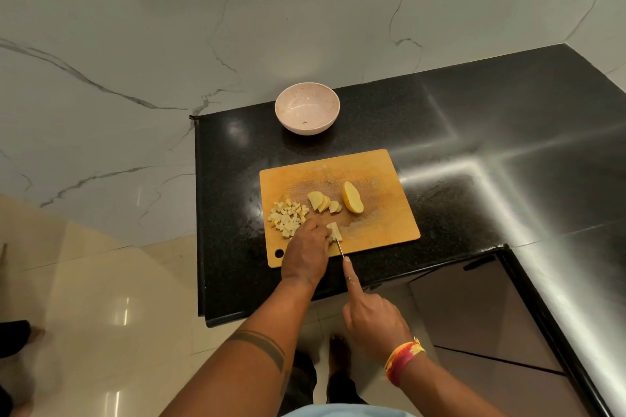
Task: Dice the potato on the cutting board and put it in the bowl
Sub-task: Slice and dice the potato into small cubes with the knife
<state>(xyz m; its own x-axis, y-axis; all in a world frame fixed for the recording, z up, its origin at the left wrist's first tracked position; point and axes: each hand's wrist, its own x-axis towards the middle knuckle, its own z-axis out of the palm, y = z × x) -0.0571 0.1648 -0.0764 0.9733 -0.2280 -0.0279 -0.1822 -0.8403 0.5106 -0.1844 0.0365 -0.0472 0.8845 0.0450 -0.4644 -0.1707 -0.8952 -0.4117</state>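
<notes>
Here, a rectangular wooden cutting board [369, 162] lies on a glossy black speckled stone countertop [474, 118], with a round hanging hole at its 7 o'clock corner. The left hand [306, 252] reaches in from 6 o'clock, palm down, forearm stretched straight over the counter edge, fingers curled down onto a small pale stack of potato strips [335, 232] and holding it against the board near the lower edge. The right hand [371, 318] comes in from 5 o'clock, closed round the handle of a slim knife [340, 248]; its forefinger lies straight along the top toward the blade, and the handle itself is hidden in the fist. The thin blade touches the strips just at the left fingertips. A woven band of orange, pink and yellow thread [403, 360] circles the right wrist.

At 9 o'clock from the strips sits a heap of small pale potato cubes [288, 217], on the board's left side. At 12 o'clock from the strips lie a few overlapping yellow potato slices [321, 201], and just beside them toward 3 o'clock an uncut yellow potato half [352, 197]. A round pale pink speckled bowl [306, 108] stands on the countertop at 12 o'clock from the board, apart from it, with no potato in it.
</notes>
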